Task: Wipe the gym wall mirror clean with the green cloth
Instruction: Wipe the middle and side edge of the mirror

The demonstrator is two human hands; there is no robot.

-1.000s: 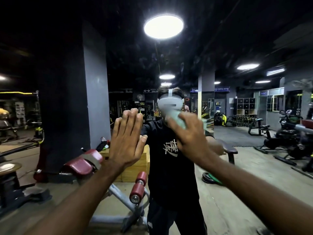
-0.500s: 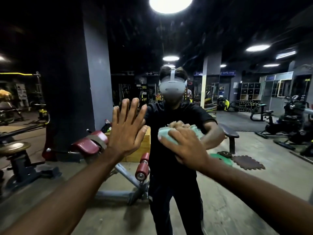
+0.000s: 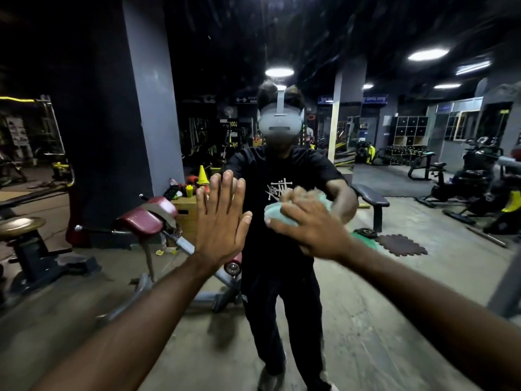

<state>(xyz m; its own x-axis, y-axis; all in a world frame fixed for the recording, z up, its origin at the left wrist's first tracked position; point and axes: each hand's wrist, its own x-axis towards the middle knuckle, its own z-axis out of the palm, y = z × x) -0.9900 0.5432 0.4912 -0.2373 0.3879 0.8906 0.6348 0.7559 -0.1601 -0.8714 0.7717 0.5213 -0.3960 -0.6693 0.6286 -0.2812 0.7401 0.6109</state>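
Two bare arms reach forward to the gym wall mirror [image 3: 197,80], which fills nearly the whole view. The left grip [image 3: 220,221] lies flat on the glass just to the nine o'clock side of centre. Its fingers are straight and close together, pointing to twelve o'clock, and the thumb is spread toward two o'clock; it holds nothing. The right grip [image 3: 313,227], at three o'clock of the left one, is curled over the green cloth [image 3: 275,217] and holds the bunched wad against the glass. The pale green fabric shows from under the fingers on the hand's ten o'clock side. This hand and the cloth are blurred. The two grips are near each other but apart.

Between and behind them the glass gives back the person's reflection [image 3: 282,277], in black clothes with a white headset [image 3: 279,122], its palms meeting the real ones. At nine o'clock of that figure stands a grey pillar [image 3: 149,108], with a red padded bench [image 3: 146,218] tilted in front of it and a yellow wooden box [image 3: 186,210] just behind the pad. A yellow cone [image 3: 202,174] stands at twelve o'clock of the box. At far nine o'clock sits a round brass-coloured stool [image 3: 21,225]. At three o'clock of the figure is a flat black bench [image 3: 369,196], with a dark rubber mat piece [image 3: 401,245] on the concrete floor [image 3: 423,292] at five o'clock of it. An exercise bike [image 3: 473,176] stands toward far three o'clock, and oval ceiling lights [image 3: 428,54] glow at one o'clock.
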